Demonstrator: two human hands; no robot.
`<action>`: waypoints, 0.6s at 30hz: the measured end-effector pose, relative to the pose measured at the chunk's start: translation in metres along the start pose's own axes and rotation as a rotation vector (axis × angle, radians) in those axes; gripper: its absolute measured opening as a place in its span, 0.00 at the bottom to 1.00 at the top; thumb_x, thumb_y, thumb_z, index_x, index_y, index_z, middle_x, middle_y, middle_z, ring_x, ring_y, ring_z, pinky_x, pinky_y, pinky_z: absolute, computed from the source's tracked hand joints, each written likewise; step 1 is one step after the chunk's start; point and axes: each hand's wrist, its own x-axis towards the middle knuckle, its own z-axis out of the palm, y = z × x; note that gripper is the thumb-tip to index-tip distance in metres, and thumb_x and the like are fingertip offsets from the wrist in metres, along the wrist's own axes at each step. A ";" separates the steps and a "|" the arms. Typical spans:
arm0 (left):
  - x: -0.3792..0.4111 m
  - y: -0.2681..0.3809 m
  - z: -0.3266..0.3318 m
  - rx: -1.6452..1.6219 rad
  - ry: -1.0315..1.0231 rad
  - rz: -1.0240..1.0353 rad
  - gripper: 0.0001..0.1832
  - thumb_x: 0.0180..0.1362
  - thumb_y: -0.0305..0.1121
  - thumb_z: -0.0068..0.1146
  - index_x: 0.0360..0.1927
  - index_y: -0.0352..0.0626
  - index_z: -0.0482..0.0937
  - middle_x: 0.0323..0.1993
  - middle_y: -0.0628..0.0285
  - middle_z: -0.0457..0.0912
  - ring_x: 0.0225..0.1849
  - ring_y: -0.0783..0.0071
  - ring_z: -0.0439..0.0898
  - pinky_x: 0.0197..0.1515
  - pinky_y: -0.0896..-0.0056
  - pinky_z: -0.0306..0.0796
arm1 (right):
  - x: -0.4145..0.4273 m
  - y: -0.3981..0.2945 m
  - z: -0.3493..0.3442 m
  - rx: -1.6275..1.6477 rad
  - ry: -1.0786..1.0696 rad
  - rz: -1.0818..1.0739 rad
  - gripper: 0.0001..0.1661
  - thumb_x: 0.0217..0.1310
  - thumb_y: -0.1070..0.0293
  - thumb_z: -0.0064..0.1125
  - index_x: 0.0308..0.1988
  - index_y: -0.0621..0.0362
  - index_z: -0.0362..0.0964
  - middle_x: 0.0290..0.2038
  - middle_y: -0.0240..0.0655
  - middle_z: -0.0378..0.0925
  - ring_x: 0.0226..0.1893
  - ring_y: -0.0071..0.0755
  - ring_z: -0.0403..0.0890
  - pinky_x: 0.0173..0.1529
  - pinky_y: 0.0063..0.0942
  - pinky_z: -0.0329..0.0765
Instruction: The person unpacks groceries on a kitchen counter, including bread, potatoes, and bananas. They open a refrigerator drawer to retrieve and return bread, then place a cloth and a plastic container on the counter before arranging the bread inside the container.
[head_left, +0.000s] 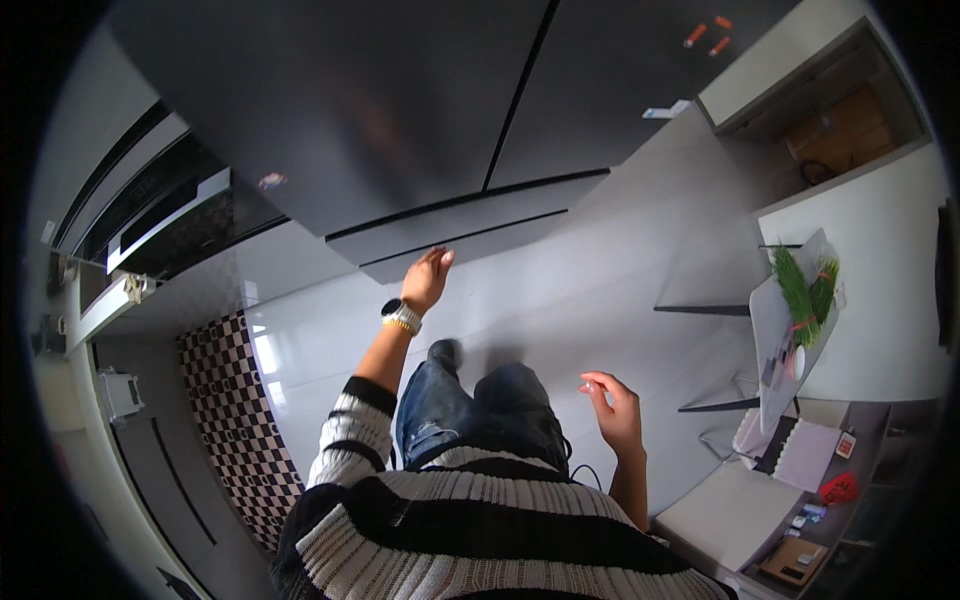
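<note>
Before me stands a large dark grey refrigerator (360, 112) with several doors and drawers. My left hand (428, 279), with a watch (401, 315) on its wrist, is raised in front of the lower drawers, fingers loosely bent and holding nothing visible; whether it touches them I cannot tell. My right hand (613, 409) hangs over the floor at my right side, thumb and forefinger curved towards each other with a small gap and nothing seen between them.
At right, a table (766, 319) bears bundles of green vegetables (795, 289) and a white bowl (799, 362). A bench (739, 510) is below it. A checkered mat (232, 420) lies left, near a counter (101, 315). Tiled floor (585, 277) runs between.
</note>
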 end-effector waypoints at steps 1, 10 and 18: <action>0.034 0.003 0.005 0.049 0.047 0.057 0.30 0.76 0.53 0.40 0.55 0.35 0.82 0.58 0.44 0.81 0.61 0.45 0.77 0.64 0.54 0.71 | 0.020 -0.004 -0.009 0.001 -0.001 0.036 0.10 0.72 0.73 0.56 0.49 0.62 0.79 0.41 0.43 0.86 0.42 0.36 0.89 0.46 0.29 0.81; 0.141 -0.025 0.071 0.376 0.030 -0.256 0.36 0.76 0.59 0.27 0.63 0.40 0.77 0.64 0.45 0.75 0.71 0.48 0.66 0.77 0.49 0.51 | 0.182 0.039 -0.070 -0.104 -0.351 -0.075 0.11 0.70 0.72 0.57 0.50 0.59 0.80 0.43 0.43 0.86 0.44 0.39 0.88 0.49 0.31 0.81; 0.151 -0.029 0.104 0.398 0.463 -0.263 0.32 0.77 0.54 0.32 0.61 0.38 0.80 0.70 0.49 0.70 0.75 0.51 0.61 0.79 0.52 0.49 | 0.325 0.052 -0.125 -0.248 -0.381 -0.147 0.11 0.72 0.71 0.56 0.50 0.60 0.79 0.40 0.42 0.86 0.41 0.38 0.89 0.44 0.31 0.82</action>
